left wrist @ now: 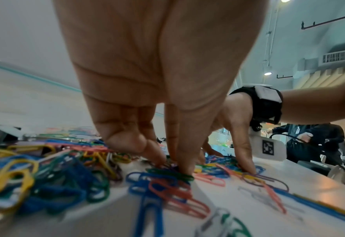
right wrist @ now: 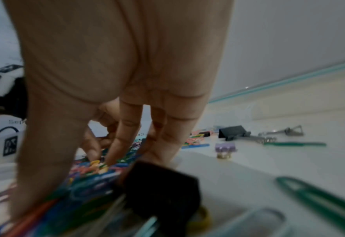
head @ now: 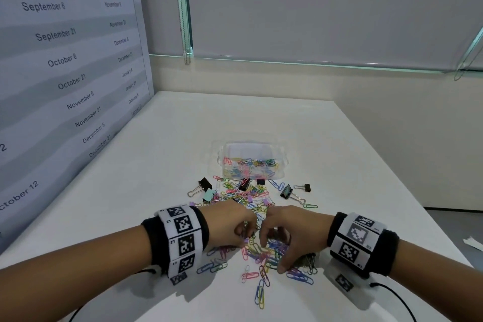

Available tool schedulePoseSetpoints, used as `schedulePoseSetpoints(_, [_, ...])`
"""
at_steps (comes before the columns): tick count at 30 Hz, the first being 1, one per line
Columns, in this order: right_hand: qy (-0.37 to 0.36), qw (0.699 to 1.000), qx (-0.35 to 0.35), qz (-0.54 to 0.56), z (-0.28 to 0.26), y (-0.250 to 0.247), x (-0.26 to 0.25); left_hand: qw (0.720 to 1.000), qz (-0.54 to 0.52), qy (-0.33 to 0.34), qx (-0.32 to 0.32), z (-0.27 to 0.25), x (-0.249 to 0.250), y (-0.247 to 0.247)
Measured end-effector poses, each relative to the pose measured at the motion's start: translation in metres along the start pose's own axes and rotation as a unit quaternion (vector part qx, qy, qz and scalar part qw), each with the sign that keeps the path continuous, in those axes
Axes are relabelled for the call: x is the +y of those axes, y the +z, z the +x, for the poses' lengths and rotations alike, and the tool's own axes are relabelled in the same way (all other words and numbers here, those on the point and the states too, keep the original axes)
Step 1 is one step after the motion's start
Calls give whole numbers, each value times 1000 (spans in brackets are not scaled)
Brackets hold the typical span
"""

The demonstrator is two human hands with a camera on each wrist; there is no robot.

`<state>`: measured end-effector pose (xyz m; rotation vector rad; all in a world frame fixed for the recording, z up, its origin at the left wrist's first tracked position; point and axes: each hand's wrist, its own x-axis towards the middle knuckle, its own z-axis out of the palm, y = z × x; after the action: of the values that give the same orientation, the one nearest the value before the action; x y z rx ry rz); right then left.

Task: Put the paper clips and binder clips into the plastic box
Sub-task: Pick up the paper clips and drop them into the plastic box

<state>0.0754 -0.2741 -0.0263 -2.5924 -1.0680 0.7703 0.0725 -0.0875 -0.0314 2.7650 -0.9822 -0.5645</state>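
A clear plastic box [head: 281,162] stands mid-table with several coloured paper clips inside. In front of it lies a spread of coloured paper clips [head: 251,197] and black binder clips [head: 286,191], reaching back under both hands. My left hand [head: 245,236] is curled down into the pile, and its thumb and fingertips [left wrist: 184,166] pinch a bunch of paper clips [left wrist: 167,178]. My right hand [head: 271,253] claws over the pile beside it, with its thumb and fingers [right wrist: 115,152] curled round paper clips. A black binder clip [right wrist: 163,189] lies under its palm.
A tall board [head: 65,60] printed with dates walls off the table's left side. The white table [head: 156,165] ends at a right edge [head: 407,191] with floor beyond. A mint binder clip [head: 209,195] and a small purple one [right wrist: 225,148] lie in the spread.
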Motion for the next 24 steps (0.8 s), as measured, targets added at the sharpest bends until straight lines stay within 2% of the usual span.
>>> schedulePoseSetpoints(5, [-45,999,6,0,1,-1,1,1000,-5,6,8,-1,0,0])
schedulePoseSetpoints(9, [-2,1000,21,-5,4,-5,6,1000,-11,9,16,-4,1,2])
schedulePoseSetpoints(12, [3,999,38,4,8,-14,11,1000,-16,8,25,-4,1,4])
schedulePoseSetpoints(16, [20,994,80,67,13,-35,19,999,-15,27,32,-4,1,3])
schedulePoseSetpoints(20, [48,982,139,115,20,-57,28,998,-3,14,53,-4,-1,5])
schedulePoseSetpoints(24, [66,963,224,136,33,-83,37,997,53,16,53,-4,1,6])
